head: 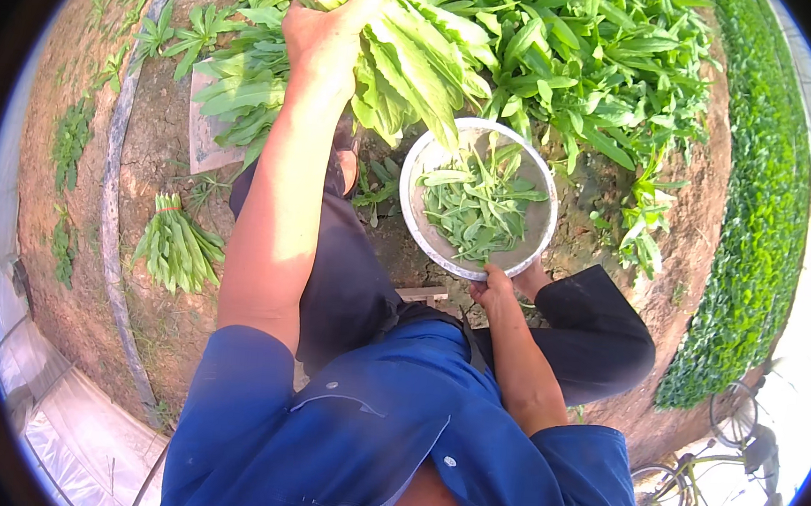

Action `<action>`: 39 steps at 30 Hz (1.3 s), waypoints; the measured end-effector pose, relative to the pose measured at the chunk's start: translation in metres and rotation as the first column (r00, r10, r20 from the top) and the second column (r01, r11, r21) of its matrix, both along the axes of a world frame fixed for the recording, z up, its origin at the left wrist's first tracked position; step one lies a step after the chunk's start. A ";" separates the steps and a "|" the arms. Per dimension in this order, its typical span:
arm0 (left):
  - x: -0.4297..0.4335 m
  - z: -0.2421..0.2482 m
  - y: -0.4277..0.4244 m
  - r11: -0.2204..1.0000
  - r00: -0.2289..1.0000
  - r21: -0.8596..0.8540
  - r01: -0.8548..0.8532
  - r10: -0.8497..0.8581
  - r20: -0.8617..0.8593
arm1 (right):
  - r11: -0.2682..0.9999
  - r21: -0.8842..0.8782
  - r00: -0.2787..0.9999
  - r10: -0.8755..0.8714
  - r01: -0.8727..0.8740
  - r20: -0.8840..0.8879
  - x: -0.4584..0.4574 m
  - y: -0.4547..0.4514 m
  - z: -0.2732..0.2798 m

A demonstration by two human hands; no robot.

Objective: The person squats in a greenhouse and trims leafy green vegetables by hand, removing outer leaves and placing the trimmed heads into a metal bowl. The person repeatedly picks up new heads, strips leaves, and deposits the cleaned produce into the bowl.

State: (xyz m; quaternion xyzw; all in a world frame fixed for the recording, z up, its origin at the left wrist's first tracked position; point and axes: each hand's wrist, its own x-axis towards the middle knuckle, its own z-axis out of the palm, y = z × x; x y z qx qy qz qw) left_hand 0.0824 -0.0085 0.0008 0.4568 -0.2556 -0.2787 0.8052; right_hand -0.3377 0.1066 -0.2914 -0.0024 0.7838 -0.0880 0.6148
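My left hand [329, 32] grips a large bunch of long leafy greens [419, 56] near its pale cut stem ends, at the top of the view. The leaf tips hang down to the right, by the far rim of a round metal basin [549, 221]. Loose green leaves [483, 202] lie inside the basin. On the basin's near rim my right hand [495, 287] is closed, fingers partly hidden beneath it. Between my left forearm and the growing plants, more cut leaves [248, 87] lie over a flat pale board [209, 137].
A tied bundle of greens [179, 248] lies on soil at the left, beside a long pipe or hose [113, 211]. Dense leafy plants [588, 61] grow beyond the basin. A low green crop strip [754, 207] runs along the right. A bicycle [697, 464] is at the lower right.
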 end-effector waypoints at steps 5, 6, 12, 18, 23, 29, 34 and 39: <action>0.011 0.004 0.005 0.992 0.993 0.034 -0.120 0.120 -0.013 | 0.495 0.146 0.263 0.662 -0.857 -0.702 0.012 -0.004 0.025; 0.011 0.004 0.005 0.993 0.993 0.031 -0.117 0.117 0.013 | 0.416 0.132 0.120 0.526 -0.900 -0.842 0.018 -0.006 0.033; -0.013 0.006 0.018 0.995 0.999 0.093 -0.032 0.027 0.045 | -0.103 -0.316 0.255 0.385 -0.943 -0.887 0.084 -0.105 0.075; -0.080 -0.012 0.043 0.877 0.847 0.354 0.324 -0.435 0.304 | -0.322 -0.404 0.154 0.589 -0.856 -0.794 0.207 -0.232 0.033; -0.089 -0.019 0.053 0.775 0.619 0.559 0.295 -0.600 0.506 | -0.661 0.021 -0.390 0.416 -0.750 -0.821 0.258 -0.312 -0.038; -0.082 -0.013 0.045 0.734 0.701 0.603 0.312 -0.606 0.375 | -0.774 0.567 -0.896 -0.001 -0.281 -0.444 0.253 -0.371 -0.091; -0.075 -0.013 0.042 0.718 0.715 0.604 0.346 -0.619 0.325 | -0.749 0.650 -0.969 -0.044 -0.129 -0.243 0.247 -0.390 -0.119; -0.080 -0.010 0.044 0.738 0.768 0.595 0.318 -0.568 0.295 | -0.585 0.638 -0.860 0.255 -0.501 -0.442 0.247 -0.394 -0.134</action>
